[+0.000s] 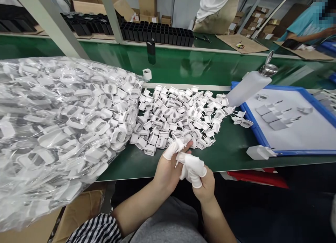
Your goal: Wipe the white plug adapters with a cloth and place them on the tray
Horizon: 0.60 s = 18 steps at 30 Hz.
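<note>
My left hand, a white finger cot on its thumb, is closed on a white two-pin plug housing at the near edge of a loose heap. Close beside it, my right hand has white cots on several fingers, which are bent and pressed together. Thin pins poke out at its fingertips, but the fingers hide the body of that piece. Beyond both hands, the heap of white plug housings lies on the green bench, open ends and pins pointing every way.
A big clear bag full of similar housings fills the left. To the right are a pump bottle, a blue-rimmed tray with several larger adapters, and a white block. Black boxes line the back; two people stand beyond.
</note>
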{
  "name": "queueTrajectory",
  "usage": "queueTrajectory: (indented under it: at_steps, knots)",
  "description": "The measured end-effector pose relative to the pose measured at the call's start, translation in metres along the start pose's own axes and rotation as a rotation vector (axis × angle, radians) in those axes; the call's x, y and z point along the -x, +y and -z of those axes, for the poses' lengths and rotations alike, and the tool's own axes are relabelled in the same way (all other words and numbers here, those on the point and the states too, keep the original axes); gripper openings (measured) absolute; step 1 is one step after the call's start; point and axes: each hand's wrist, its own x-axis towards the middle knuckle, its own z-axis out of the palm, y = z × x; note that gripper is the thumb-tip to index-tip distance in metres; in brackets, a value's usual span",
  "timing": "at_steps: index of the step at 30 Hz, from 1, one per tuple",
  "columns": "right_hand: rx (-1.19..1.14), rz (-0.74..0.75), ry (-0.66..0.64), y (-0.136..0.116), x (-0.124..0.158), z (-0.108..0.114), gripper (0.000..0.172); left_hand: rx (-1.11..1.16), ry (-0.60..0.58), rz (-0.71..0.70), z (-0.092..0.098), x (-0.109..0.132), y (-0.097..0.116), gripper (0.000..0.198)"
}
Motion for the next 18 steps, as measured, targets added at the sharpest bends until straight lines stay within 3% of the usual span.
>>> queueTrajectory:
  at_steps: [3, 7, 11, 14, 18]
  knots:
    - [-0.117, -0.187, 0.147, -0.001, 0.005, -0.002, 0.016, 0.044, -0.025, -0.006, -0.001, 0.000, 0.005, 0.018]
    - [-0.510, -0.524, 0.358, -0.005, 0.000, -0.005, 0.008, 0.076, -0.096, -0.039, 0.000, 0.000, 0.012, 0.016]
    - [-0.838, -0.769, 0.428, -0.010, -0.013, -0.005, 0.011, 0.097, -0.112, -0.039, 0.004, 0.000, 0.016, 0.022]
    - [-0.867, -0.776, 0.413, -0.011, -0.013, -0.005, 0.014, 0.079, -0.040, -0.001, 0.006, -0.002, 0.015, 0.014]
    - [-0.802, -0.639, 0.315, -0.010, -0.003, -0.006, 0.017, 0.006, -0.031, 0.015, 0.005, -0.004, 0.009, 0.008]
